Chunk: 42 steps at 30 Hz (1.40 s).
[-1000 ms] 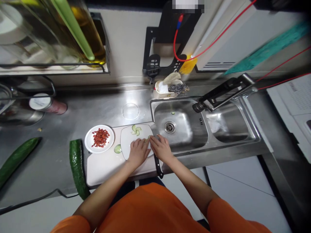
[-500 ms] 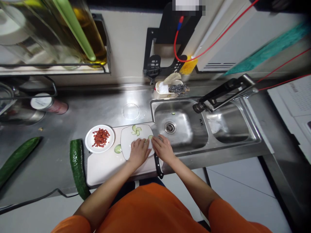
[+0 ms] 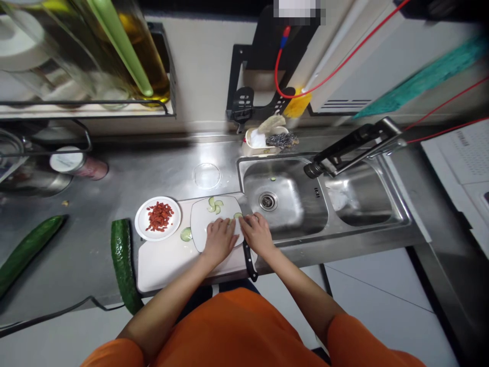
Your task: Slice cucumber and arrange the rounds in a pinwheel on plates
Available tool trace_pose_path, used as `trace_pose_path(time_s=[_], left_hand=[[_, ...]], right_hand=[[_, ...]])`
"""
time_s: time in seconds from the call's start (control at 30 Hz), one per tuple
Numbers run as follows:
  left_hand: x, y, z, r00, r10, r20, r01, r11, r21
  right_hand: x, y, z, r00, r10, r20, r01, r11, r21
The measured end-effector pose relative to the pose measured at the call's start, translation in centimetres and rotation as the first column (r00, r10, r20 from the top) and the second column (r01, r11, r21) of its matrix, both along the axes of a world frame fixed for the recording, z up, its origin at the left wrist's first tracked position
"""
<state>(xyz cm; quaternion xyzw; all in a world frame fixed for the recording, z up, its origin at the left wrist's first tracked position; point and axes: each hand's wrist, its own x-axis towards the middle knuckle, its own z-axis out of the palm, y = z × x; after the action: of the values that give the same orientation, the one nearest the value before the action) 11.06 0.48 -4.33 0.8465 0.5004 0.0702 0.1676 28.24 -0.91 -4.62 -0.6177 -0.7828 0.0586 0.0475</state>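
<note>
A white squarish plate [image 3: 200,232] rests on the pale cutting board [image 3: 164,270], with several thin cucumber slices [image 3: 214,205] fanned near its far edge. Over the plate's near right part, my left hand [image 3: 220,239] bends its fingers down; a bit of green shows at the fingertips. My right hand [image 3: 259,234] meets it from the right, fingertips closed at the rim beside another cucumber slice [image 3: 237,215]. The fingers mostly hide what they pinch. Below the hands lies a knife [image 3: 250,262], its black handle towards me. One round slice [image 3: 186,234] sits on the board left of the plate.
A round white dish [image 3: 139,219] of red dried berries overlaps the board's far left corner. Two cucumbers, one cut [image 3: 122,260] and one longer [image 3: 28,250], lie further left. The double sink [image 3: 284,199] with its black faucet [image 3: 344,148] is on the right.
Both hands stay at the plate with barely any movement. The whole view has shifted very slightly.
</note>
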Motion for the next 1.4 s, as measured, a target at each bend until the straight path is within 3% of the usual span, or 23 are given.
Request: trace_pose_path(time_s=[1.0, 1.4], left_hand=[[-1.2, -0.5, 0.1, 0.998, 0.001, -0.058, 0.000, 1.000, 0.005], [-1.3, -0.5, 0.0, 0.999, 0.013, -0.053, -0.013, 1.000, 0.007]], right_hand=[[-1.1, -0.4, 0.6, 0.998, 0.031, -0.055, -0.030, 0.999, 0.031], [-1.4, 0.2, 0.0, 1.000, -0.022, -0.009, 0.022, 1.000, 0.018]])
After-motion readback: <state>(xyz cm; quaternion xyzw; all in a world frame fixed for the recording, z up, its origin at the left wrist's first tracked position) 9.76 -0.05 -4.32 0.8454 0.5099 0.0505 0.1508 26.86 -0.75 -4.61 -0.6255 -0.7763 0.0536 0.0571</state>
